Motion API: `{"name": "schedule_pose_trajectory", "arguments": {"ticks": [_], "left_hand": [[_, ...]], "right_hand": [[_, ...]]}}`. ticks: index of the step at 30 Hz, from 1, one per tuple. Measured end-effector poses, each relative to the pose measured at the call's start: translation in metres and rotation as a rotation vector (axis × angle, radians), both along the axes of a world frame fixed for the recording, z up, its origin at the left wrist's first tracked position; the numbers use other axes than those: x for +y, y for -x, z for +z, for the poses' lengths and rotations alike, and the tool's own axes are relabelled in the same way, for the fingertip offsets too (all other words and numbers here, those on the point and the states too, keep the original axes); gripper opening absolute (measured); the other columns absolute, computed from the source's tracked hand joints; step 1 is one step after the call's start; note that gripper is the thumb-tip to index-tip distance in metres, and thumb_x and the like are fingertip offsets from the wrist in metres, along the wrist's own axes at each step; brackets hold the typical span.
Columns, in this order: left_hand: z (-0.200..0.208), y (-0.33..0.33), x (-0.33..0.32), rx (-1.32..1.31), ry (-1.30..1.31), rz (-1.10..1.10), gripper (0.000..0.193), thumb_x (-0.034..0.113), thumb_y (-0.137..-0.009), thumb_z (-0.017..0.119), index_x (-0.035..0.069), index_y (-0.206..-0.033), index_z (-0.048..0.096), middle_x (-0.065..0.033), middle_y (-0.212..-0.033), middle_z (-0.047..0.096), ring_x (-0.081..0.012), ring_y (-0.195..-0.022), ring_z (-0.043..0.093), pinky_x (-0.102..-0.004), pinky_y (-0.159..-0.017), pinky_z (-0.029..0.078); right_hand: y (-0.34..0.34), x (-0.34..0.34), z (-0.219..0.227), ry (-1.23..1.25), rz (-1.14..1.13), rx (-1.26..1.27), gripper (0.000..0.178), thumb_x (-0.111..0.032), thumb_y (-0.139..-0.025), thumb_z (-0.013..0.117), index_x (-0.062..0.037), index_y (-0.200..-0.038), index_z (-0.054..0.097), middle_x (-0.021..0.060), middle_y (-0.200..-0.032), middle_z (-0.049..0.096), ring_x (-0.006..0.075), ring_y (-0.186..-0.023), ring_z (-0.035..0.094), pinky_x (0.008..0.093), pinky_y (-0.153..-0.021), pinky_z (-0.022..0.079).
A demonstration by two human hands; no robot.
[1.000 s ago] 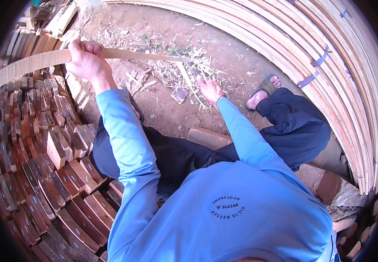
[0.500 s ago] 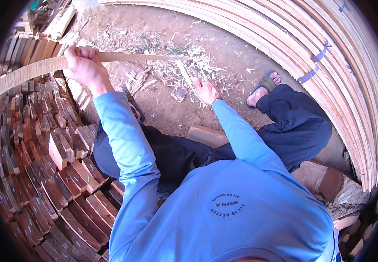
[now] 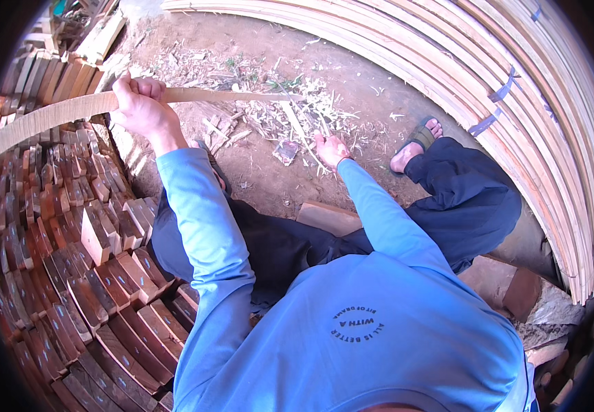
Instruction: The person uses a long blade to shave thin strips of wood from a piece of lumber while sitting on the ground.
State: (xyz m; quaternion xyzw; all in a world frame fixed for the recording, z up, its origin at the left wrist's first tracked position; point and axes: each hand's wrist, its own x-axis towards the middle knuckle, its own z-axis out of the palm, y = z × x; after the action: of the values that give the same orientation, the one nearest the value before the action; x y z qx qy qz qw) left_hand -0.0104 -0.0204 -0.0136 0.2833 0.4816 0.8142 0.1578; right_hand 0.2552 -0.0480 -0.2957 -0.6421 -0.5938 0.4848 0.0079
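Note:
My left hand (image 3: 147,108) is closed around a long pale wooden strip (image 3: 50,122), which tapers toward its right end above the shavings. My right hand (image 3: 331,148) is lower and to the right, its fingers closed on a thin, narrow tool; its exact kind is too fine to make out. A pale sliver of wood (image 3: 297,125) lies just left of that hand, close below the strip's tip. Wood shavings (image 3: 321,103) are scattered on the ground around the tip.
Stacked short wooden blocks (image 3: 70,226) fill the left side. Long bundled planks (image 3: 448,55), tied with strips, curve along the top and right. A wooden block (image 3: 328,217) lies between my legs, and my sandalled foot (image 3: 417,145) rests at the right.
The view has shifted slightly. The wooden strip stays in my left hand. My right hand sits a little lower, farther from the strip's tip.

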Motion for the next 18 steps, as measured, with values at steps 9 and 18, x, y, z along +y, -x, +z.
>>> {"name": "schedule_pose_trajectory", "arguments": {"ticks": [9, 18], "left_hand": [[0.002, 0.001, 0.0, -0.002, 0.024, -0.001, 0.034, 0.018, -0.092, 0.049, 0.015, -0.064, 0.031, 0.003, -0.053, 0.024, -0.0109, -0.046, 0.026, -0.0289, -0.048, 0.03], [0.002, 0.004, -0.001, 0.0, -0.008, -0.015, 0.03, 0.017, -0.091, 0.05, 0.013, -0.066, 0.036, 0.0042, -0.053, 0.022, -0.0096, -0.045, 0.024, -0.028, -0.047, 0.028]], "right_hand": [[0.012, -0.005, -0.005, -0.18, 0.034, -0.056, 0.07, -0.057, -0.095, 0.038, 0.0055, -0.107, 0.066, 0.0286, -0.095, 0.068, 0.0421, -0.096, 0.065, 0.0455, -0.093, 0.047], [-0.013, 0.0, 0.016, 0.136, -0.119, 0.092, 0.073, -0.058, -0.095, 0.038, 0.0084, -0.093, 0.066, 0.0149, -0.062, 0.061, 0.0269, -0.047, 0.06, 0.0413, -0.056, 0.053]]}}
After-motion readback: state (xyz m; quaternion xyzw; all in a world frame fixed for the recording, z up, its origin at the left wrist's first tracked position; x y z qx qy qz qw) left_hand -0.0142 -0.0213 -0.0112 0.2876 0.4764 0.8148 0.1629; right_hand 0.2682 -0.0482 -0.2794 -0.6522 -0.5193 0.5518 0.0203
